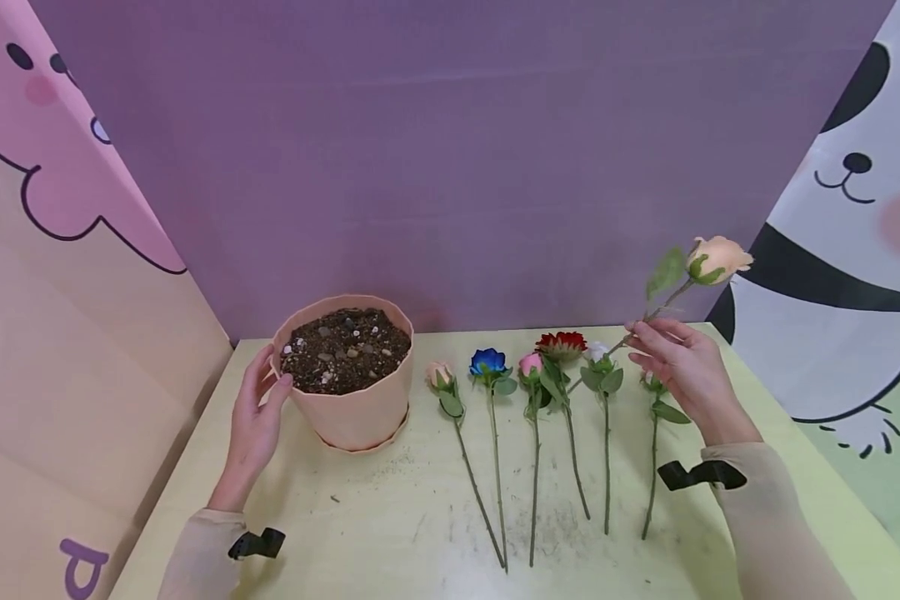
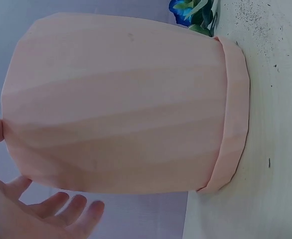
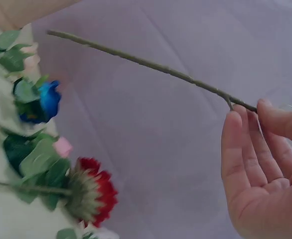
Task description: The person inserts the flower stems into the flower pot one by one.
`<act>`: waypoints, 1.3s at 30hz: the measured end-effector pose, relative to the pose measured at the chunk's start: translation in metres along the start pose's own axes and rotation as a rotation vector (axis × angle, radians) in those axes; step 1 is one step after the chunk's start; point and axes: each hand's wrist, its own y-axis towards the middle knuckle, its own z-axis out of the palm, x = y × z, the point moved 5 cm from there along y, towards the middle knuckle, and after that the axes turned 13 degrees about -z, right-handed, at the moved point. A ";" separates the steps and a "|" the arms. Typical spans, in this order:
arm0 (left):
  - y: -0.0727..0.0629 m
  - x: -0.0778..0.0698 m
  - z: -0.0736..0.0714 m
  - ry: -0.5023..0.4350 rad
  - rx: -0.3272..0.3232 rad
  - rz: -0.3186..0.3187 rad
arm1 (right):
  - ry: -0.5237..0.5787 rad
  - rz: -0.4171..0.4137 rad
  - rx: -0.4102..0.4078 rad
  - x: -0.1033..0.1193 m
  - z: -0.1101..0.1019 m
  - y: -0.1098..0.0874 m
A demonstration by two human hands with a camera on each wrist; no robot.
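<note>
My right hand (image 1: pixel 678 362) pinches the thorny stem (image 3: pixel 151 64) of a peach artificial rose (image 1: pixel 718 258), held above the table with the bloom up to the right. The bare stem end slants down to the left. At the left, my left hand (image 1: pixel 258 408) touches the rim and side of a pink flowerpot (image 1: pixel 360 412) with thumb and fingertips, several fingers loosely spread in the left wrist view. Dark soil (image 1: pixel 345 350) with small pebbles fills the pot, which stands upright on its saucer (image 2: pixel 234 114).
Between pot and right hand, artificial flowers lie in a row: a peach rose (image 1: pixel 441 377), a blue rose (image 1: pixel 487 362), a pink one (image 1: pixel 530 365), a red one (image 1: pixel 561 345) and white ones. Soil crumbs dot the pale table (image 1: pixel 390 533). A purple backdrop (image 1: pixel 457 167) rises behind.
</note>
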 end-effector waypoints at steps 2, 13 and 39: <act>0.001 -0.001 0.001 0.005 -0.010 0.007 | 0.011 -0.028 0.000 0.005 0.005 0.004; 0.000 0.002 0.004 -0.007 -0.038 -0.020 | 0.074 -0.116 -0.066 0.022 0.056 0.030; 0.008 0.009 0.011 -0.042 -0.011 -0.011 | -0.097 -0.365 0.082 0.018 0.232 0.086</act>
